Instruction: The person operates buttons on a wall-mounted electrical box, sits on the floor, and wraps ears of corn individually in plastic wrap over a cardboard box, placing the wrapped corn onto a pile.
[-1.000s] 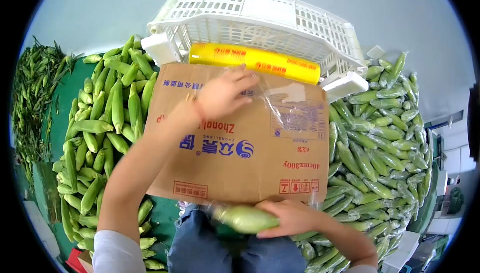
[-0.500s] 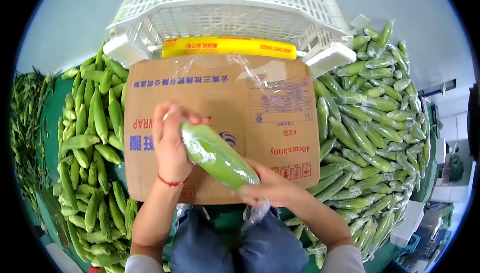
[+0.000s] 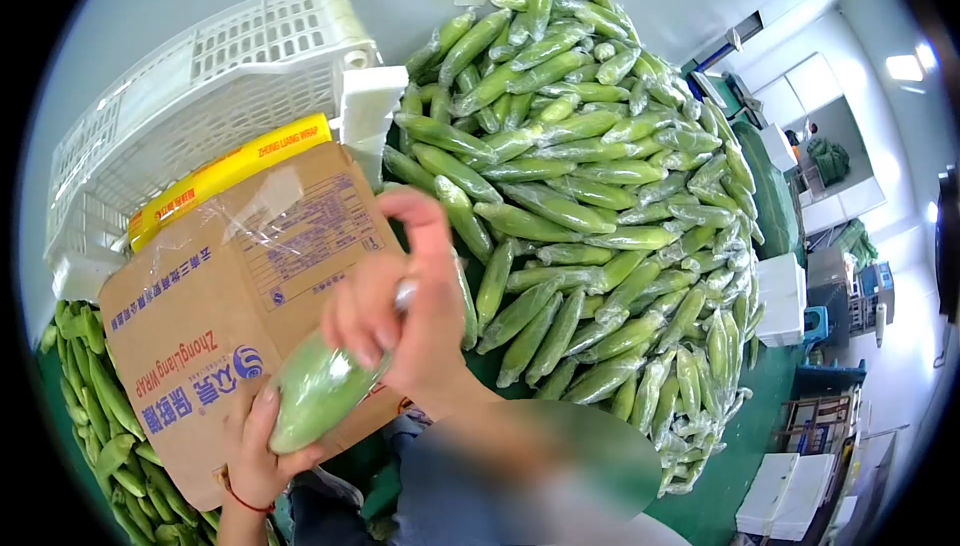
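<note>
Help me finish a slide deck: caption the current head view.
Left hand holding an ear of corn, right hand at its end, near a cardboard box and heaped, wrapped corn.

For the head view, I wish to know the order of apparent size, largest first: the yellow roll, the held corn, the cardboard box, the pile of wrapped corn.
1. Pile of wrapped corn
2. Cardboard box
3. Unsure: yellow roll and held corn; the roll looks longer, the corn thicker, probably nearer the camera.
</note>
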Tool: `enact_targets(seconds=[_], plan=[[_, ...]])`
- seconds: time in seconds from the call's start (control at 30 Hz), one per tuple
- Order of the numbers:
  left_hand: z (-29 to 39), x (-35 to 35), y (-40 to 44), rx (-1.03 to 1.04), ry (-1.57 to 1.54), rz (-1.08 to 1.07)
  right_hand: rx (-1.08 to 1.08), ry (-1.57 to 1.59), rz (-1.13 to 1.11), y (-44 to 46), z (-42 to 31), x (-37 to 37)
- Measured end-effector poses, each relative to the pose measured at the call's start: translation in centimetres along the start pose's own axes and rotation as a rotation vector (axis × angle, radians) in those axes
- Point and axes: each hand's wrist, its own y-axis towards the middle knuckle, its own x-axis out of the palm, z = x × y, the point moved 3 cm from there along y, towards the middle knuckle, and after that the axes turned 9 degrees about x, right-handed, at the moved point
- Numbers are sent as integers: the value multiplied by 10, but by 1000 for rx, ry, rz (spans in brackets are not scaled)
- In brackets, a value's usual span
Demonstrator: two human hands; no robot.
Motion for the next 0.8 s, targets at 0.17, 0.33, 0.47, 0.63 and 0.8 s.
enact_targets(seconds=[0.17,0.33,0.47,0.63,0.8], plan=[[42,40,102,-222,-191,-283,186,-15,361,-88,53,-46],[33,35,79,42,100,-297,100,-84,871,-107,-116,-147],[-1,12,-2,-173,260,-125,-304,-587,970,-40,-357,-243],[-28,-22,-59,-454,393,83,-673,-818,884,32,-340,-197],[-92,-62,-50,-577,539,193,272,-2037,-371,8,-20,-56]])
